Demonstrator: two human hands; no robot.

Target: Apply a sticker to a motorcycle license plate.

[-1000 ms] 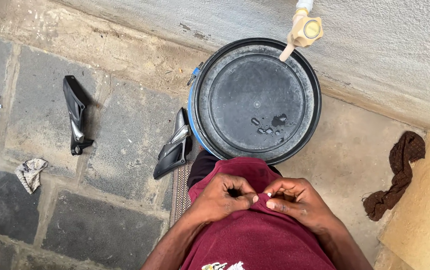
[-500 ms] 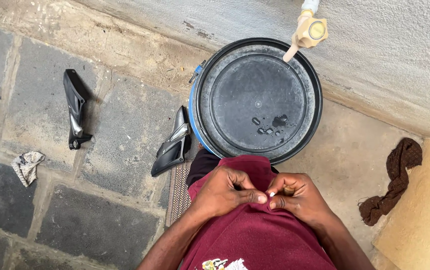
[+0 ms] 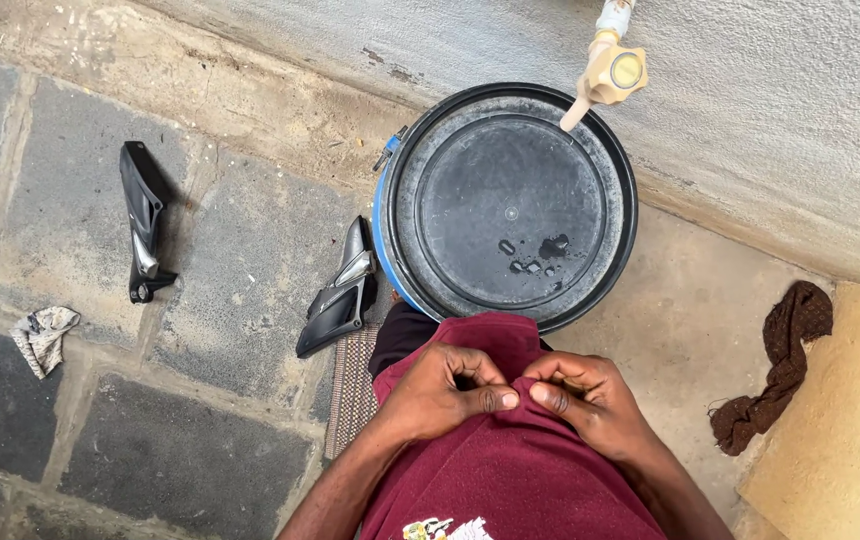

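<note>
**Both hands pinching a fold of my maroon shirt**

The maroon shirt [image 3: 510, 470] fills the bottom middle of my view, hanging below my chest, and its upper edge is bunched up just under the rim of the drum. My left hand [image 3: 440, 390] and my right hand [image 3: 585, 395] meet at that bunched edge. The fingers [image 3: 495, 400] of my left hand are curled in and pressed together with the thumb, nipping a small fold of the cloth. The fingers of my right hand are bent the same way and pinch the same fold from the other side, so the two sets of fingertips nearly touch.

Just beyond my hands stands a round drum with a black lid [image 3: 510, 205] and a blue wall showing at its left side. A few dark wet spots lie on the lid. A cream plastic tap [image 3: 605, 75] juts out from the grey rendered wall [image 3: 770, 130] above the far edge of the lid.

Leaning against the drum's left side is a black moulded plastic panel [image 3: 340, 295], and a second, longer black panel [image 3: 142, 220] lies well apart to the left on the stone slab floor [image 3: 240, 240]. A crumpled pale rag [image 3: 43, 335] lies near the left edge. A brown cloth [image 3: 780, 360] lies on the floor to my right.
</note>
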